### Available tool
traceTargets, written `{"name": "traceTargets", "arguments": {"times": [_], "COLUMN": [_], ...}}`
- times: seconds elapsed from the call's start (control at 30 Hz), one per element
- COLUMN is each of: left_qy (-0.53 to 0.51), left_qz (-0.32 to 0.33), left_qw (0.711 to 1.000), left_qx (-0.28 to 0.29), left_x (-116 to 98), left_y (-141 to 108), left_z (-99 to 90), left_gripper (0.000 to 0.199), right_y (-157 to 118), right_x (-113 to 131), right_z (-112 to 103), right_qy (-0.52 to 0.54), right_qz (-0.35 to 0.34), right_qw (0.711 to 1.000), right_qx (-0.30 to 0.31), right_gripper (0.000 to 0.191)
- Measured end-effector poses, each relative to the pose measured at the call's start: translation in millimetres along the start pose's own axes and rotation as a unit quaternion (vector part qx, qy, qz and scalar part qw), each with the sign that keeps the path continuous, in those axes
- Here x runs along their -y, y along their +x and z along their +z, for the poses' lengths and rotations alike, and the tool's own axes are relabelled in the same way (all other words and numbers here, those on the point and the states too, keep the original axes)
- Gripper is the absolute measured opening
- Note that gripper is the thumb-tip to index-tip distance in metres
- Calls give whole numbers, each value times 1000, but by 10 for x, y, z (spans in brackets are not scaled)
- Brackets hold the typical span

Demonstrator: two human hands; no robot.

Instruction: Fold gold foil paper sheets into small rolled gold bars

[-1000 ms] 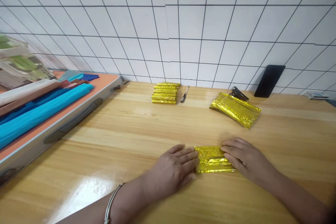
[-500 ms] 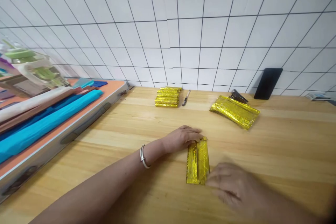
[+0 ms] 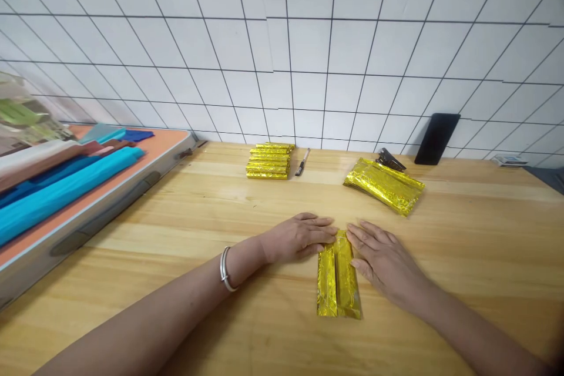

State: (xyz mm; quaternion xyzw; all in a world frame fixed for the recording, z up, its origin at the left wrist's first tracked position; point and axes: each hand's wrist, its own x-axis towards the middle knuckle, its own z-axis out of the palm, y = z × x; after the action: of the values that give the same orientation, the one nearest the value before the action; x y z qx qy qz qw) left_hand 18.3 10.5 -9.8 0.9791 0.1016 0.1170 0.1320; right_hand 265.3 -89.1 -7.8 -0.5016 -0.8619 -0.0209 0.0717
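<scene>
A shiny gold foil sheet [image 3: 348, 282], with its long sides folded toward a seam down the middle, lies flat on the wooden table. My left hand [image 3: 302, 237] rests at its upper left, fingers stretched out and fingertips touching the foil's edge. At the upper right edge of the foil, my right hand [image 3: 383, 258] lies with fingers extended and thumb on the side. A silver bangle [image 3: 226, 270] circles my left wrist. Neither hand is closed around anything.
Folded gold strips [image 3: 269, 161] are stacked near the wall beside a pen [image 3: 302, 163]. Further right lie a gold foil packet stack [image 3: 383, 185], a black clip [image 3: 390, 160] and a leaning black phone-like slab [image 3: 437, 138]. At left, blue rolled material [image 3: 74, 188] lies on an orange-topped box [image 3: 170, 142].
My right hand has moved up from the foil's lower right corner to its upper right edge. The view has shifted slightly right. My left hand stays at the upper left.
</scene>
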Motion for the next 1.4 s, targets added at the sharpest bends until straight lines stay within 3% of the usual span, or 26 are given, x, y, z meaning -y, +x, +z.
{"name": "traceTargets", "arguments": {"times": [0.17,0.53,0.7,0.97,1.3,1.4], "left_qy": [12,10,25,49,64,64], "left_qz": [-29,-119,-134,-150,-127,-134], "left_qw": [1000,992,990,986,989,988], "left_qx": [4,-49,-49,-53,-38,-35], "left_x": [-81,-158,-205,-377,-363,-369], "left_y": [-216,-232,-283,-140,-150,-148], "left_z": [-65,-16,-39,-1,25,27], "left_gripper": [41,34,38,47,46,46], "right_y": [8,-27,-28,-36,-59,-51], "right_x": [10,-64,-45,-43,-61,-47], "right_z": [-8,32,16,23,62,22], "right_qy": [-23,-21,-34,-34,-2,19], "right_qz": [5,0,-1,1,13,-25], "right_qw": [1000,1000,999,999,1000,999], "right_qx": [17,12,16,14,6,24], "right_gripper": [49,48,48,47,50,54]}}
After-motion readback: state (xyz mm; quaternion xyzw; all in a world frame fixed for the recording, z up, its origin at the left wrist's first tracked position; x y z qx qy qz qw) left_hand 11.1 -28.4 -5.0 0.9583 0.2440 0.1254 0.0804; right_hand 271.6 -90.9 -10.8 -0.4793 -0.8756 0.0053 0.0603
